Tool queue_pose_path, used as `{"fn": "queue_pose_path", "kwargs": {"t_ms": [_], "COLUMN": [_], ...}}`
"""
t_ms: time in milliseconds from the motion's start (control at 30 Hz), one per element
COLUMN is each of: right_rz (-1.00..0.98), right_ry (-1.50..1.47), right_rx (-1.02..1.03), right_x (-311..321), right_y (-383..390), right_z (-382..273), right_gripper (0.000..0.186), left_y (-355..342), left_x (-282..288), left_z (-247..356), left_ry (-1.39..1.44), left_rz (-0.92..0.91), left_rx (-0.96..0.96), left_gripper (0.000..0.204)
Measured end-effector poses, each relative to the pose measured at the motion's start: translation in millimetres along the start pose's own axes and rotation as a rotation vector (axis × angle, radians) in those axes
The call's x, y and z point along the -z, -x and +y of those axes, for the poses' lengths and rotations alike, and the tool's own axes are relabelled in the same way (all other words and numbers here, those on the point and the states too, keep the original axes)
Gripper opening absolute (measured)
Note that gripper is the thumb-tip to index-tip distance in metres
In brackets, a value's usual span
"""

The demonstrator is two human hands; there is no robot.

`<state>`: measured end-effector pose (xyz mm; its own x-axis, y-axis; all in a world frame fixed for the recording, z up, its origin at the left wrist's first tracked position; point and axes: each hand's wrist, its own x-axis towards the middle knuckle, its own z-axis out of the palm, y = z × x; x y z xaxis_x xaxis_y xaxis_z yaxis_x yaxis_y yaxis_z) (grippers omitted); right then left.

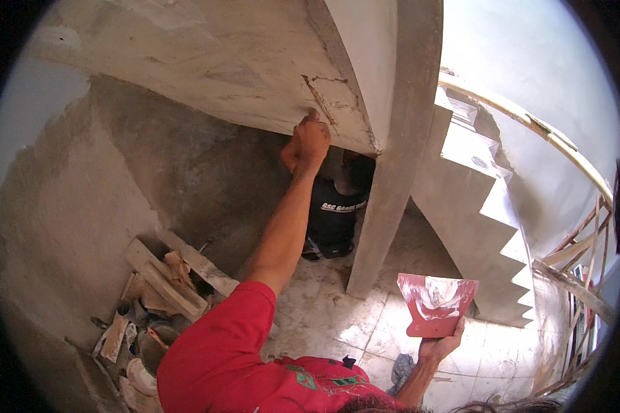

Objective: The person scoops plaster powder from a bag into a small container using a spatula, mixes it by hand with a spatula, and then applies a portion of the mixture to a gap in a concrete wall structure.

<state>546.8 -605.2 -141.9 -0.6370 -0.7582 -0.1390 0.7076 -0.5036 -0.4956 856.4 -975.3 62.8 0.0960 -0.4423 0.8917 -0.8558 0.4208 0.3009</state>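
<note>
My left hand [313, 142] is raised at the end of an outstretched arm, against the plastered underside [207, 62] of a staircase. Its fingers are curled close to a rough brown crack [317, 96] in that surface. Whatever they grip, if anything, is hidden. Lower down at the right, my right hand [442, 342] holds a red putty spreader [430, 327] by its narrow lower end. White putty is smeared over the spreader's wide upper part.
A person in a black shirt [332, 213] is under the stairs, behind a concrete post [386, 179]. Stepped concrete stairs [461, 199] rise at right. Wooden planks [162, 275] and a bucket [151, 344] lie at lower left. Pale tiles [344, 316] cover the floor.
</note>
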Motion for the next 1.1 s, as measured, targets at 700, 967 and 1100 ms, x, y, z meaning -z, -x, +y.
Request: {"fn": "queue_pose_path", "kwargs": {"t_ms": [700,967,1100], "right_rz": [-0.054,-0.097,-0.081], "right_ry": [-0.003,0.018,-0.025], "right_rx": [-0.164,-0.164,-0.190], "right_x": [-23,-47,-72], "right_y": [7,26,50], "right_z": [-18,-30,-42], "right_gripper": [0.046,0.044,0.043], "left_y": [241,373,428], "left_x": [15,40,98], "left_z": [-59,-54,-32], "left_ry": [0.329,0.268,0.142], "left_rz": [-0.628,-1.048,-1.005], "left_rx": [0.523,0.683,0.561], "left_gripper": [0.029,0.017,0.011]}}
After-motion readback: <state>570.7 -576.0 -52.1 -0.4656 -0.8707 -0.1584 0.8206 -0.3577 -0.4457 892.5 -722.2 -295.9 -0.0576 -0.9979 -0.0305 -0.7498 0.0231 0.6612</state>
